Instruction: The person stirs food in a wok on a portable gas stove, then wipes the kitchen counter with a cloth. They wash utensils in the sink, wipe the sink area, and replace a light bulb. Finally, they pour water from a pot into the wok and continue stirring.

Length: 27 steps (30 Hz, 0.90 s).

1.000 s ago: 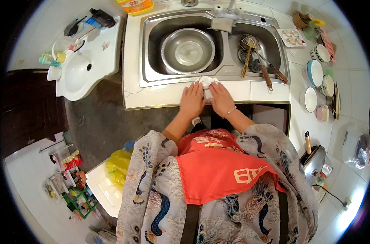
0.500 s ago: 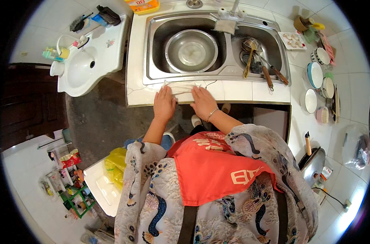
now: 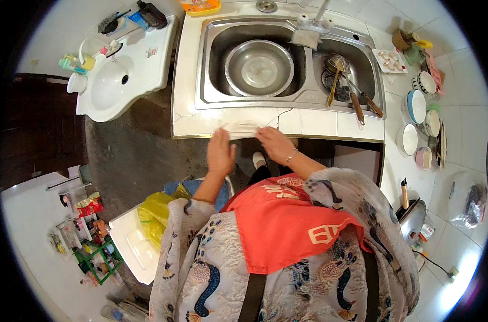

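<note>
A thin whitish cloth (image 3: 239, 130) stretches between my two hands at the front edge of the white tiled counter (image 3: 196, 122). My left hand (image 3: 221, 154) has hold of its left end, the fingertips slightly smeared by motion. At the right end, my right hand (image 3: 276, 145) grips the cloth with its fingers bent over it. Both hands are now just in front of the counter edge, above the floor.
Behind the counter strip is a double steel sink (image 3: 254, 103) with a metal basin (image 3: 260, 68) on the left and strainers (image 3: 338, 64) on the right. Several bowls (image 3: 407, 139) line the right counter. A white washbasin (image 3: 107, 88) stands left; a yellow bag (image 3: 155, 217) lies lower left.
My hands and the cloth have come back toward me, from flat on the counter top to its front edge. The view has shifted slightly.
</note>
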Each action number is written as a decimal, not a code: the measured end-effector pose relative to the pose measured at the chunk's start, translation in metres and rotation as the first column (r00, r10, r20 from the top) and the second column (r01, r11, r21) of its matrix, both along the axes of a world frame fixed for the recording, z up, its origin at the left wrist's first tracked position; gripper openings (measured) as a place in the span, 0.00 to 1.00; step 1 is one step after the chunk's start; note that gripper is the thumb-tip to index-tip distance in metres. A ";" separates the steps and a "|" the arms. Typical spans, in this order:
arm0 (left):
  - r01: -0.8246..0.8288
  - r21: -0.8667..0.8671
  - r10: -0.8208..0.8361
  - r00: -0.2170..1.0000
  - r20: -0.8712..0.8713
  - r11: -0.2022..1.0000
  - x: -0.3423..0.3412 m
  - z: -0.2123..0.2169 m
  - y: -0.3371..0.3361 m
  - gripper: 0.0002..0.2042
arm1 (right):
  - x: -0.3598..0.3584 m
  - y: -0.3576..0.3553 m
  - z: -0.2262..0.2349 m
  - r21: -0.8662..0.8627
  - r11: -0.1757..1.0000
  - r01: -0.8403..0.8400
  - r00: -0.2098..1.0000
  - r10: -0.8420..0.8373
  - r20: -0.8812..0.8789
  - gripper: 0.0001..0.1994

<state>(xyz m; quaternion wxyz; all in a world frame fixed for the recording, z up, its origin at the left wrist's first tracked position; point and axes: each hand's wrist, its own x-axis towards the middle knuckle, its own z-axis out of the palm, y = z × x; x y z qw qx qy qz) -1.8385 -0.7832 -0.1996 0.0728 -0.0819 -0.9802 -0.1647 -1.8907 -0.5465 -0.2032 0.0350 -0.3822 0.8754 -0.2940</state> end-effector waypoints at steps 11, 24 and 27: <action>0.041 0.233 -0.022 0.996 -0.084 0.972 -0.069 0.042 0.051 0.30 | -0.086 0.050 0.015 -0.119 0.973 0.198 0.976 -0.207 -0.069 0.12; -0.278 -0.074 0.286 0.948 0.137 0.958 -0.101 0.024 -0.042 0.26 | -0.134 -0.139 0.022 0.163 0.972 -0.169 0.979 0.147 0.140 0.18; -0.302 -0.160 0.321 0.941 0.110 0.940 -0.111 0.023 -0.063 0.25 | -0.140 -0.170 0.011 0.156 0.969 -0.192 0.979 0.177 0.104 0.17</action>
